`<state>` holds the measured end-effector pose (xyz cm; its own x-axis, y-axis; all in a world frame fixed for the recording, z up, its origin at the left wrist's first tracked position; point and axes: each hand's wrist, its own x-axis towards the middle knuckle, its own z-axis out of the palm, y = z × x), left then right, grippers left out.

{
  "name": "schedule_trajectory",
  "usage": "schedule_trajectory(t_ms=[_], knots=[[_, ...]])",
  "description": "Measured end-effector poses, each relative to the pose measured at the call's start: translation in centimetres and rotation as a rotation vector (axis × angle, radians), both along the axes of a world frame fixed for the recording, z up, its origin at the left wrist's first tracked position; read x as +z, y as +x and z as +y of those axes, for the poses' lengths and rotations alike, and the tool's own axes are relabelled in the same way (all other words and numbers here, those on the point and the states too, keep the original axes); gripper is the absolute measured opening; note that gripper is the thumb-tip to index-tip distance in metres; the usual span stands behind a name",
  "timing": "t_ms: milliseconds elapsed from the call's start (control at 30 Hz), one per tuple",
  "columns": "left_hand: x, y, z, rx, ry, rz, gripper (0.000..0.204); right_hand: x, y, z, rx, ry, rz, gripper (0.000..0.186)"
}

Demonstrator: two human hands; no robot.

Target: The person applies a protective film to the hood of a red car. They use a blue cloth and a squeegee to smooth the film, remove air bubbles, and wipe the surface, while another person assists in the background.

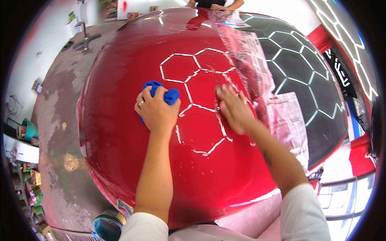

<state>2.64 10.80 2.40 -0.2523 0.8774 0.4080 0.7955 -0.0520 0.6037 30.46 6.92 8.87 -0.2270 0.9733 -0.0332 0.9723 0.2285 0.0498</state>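
Observation:
A glossy red car panel (132, 132) fills the middle, with hexagon light reflections and wet drops on it. My left hand (159, 110) is closed round a bunched blue cloth (171, 96) and rests on the panel left of the hexagons. Right of them, my right hand (235, 108) presses on the red paint close to the masked edge. Its fingers lie together, slightly blurred. A small dark edge shows at their tips; what it belongs to I cannot make out.
Wet newspaper masking (287, 112) runs between the panel and the dark car glass (299, 76). Another person's hand (219, 7) is at the far edge. A teal bucket (107, 227) stands near front left. A metal stand (85, 40) is on the floor; cluttered goods (35, 178) line the left.

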Motion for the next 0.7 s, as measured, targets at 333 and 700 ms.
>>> schedule_trajectory(t_ms=[333, 700], knots=[[-0.8, 0.4, 0.2, -0.014, 0.078, -0.006, 0.040, -1.7, 0.5, 33.2, -0.144, 0.179, -0.022, 0.057], [-0.4, -0.5, 0.6, 0.029, 0.036, 0.032, 0.041, 1.4, -2.1, -19.8, -0.034, -0.085, -0.014, 0.061]])
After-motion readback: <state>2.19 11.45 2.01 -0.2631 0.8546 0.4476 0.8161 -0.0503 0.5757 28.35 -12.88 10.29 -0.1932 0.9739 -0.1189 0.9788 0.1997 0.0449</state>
